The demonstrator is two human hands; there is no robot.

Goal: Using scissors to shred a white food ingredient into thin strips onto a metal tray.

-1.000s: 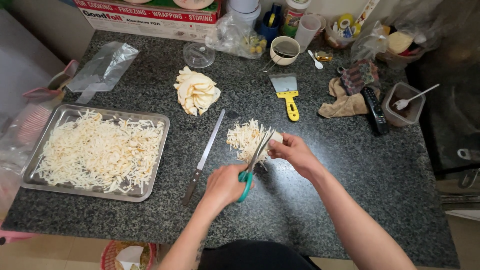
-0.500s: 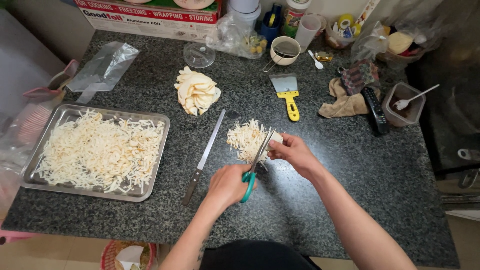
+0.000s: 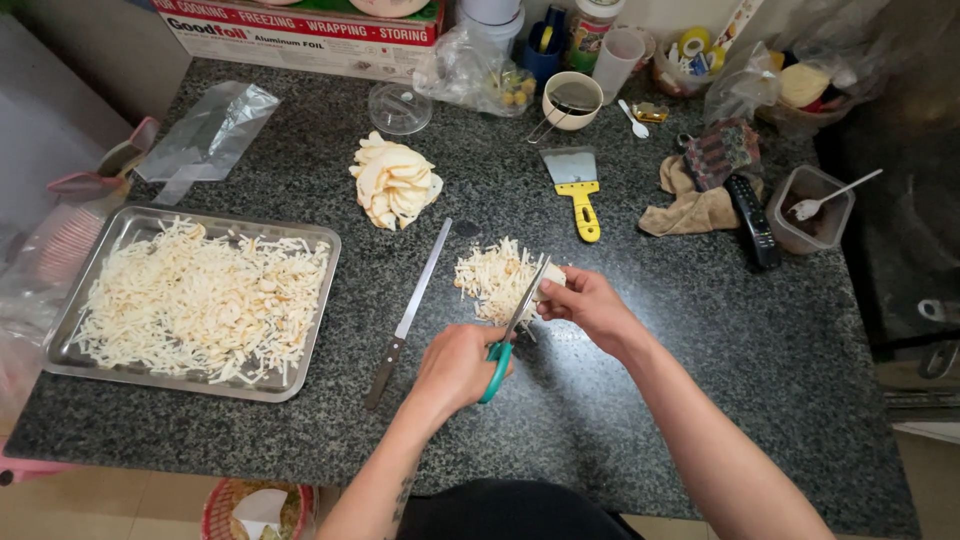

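We are looking down at a dark speckled stone worktop point(image 3: 640, 400) in a cluttered kitchen corner. Our left hand point(image 3: 455, 368) is gripping the teal-handled scissors point(image 3: 507, 335), fingers wrapped through the handles, blades lying nearly closed on a pale slice point(image 3: 549, 281). Our right hand point(image 3: 590, 305) is pinching that slice just above the small pile of cut strips point(image 3: 492, 277), fingers narrow around it. One metal tray point(image 3: 320, 300) at the left is already sitting nearly full of shreds, so we are judging most of the cutting done. One heap of uncut slices point(image 3: 394, 183) is still waiting behind, well apart from the hands. Counting fast: one tray, one pair of scissors, one long knife point(image 3: 412, 305) lying unused between tray and pile, one yellow-handled scraper point(image 3: 578, 187), two piles on the stone.
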